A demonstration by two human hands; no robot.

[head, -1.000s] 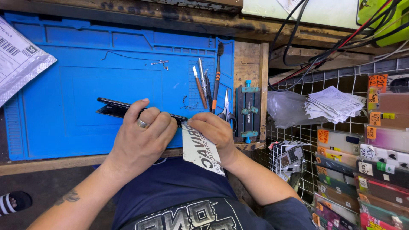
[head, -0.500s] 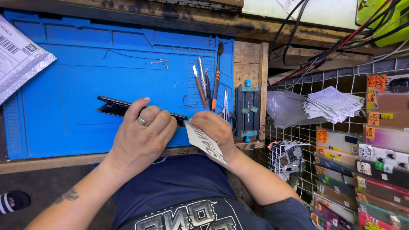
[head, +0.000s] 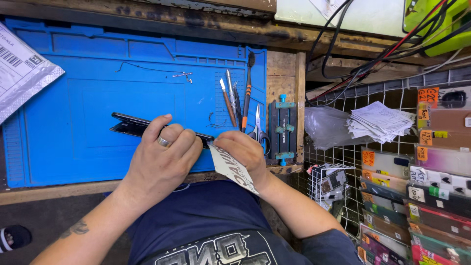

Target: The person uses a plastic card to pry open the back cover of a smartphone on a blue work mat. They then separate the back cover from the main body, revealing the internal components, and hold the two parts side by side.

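Observation:
A dark smartphone [head: 128, 125] lies on a blue work mat [head: 73, 98], tilted up on its long edge. My left hand [head: 164, 157], with a ring on one finger, presses down on the phone's right half. My right hand [head: 243, 152] sits at the phone's right end and grips a thin white card with black print [head: 234, 169], whose upper edge meets the phone's end. The card's lower part hangs over the bench edge toward my lap.
Hand tools [head: 235, 98], a brush and small scissors lie at the mat's right side beside a blue phone clamp [head: 282, 130]. A grey mailing bag [head: 19, 78] rests at far left. A wire rack with packaged phone cases [head: 431, 186], a paper stack [head: 378, 120] and cables stand right.
The white card has tilted and swung lower in my right hand, its edge now against the phone's end. My left hand stays pressed on the phone.

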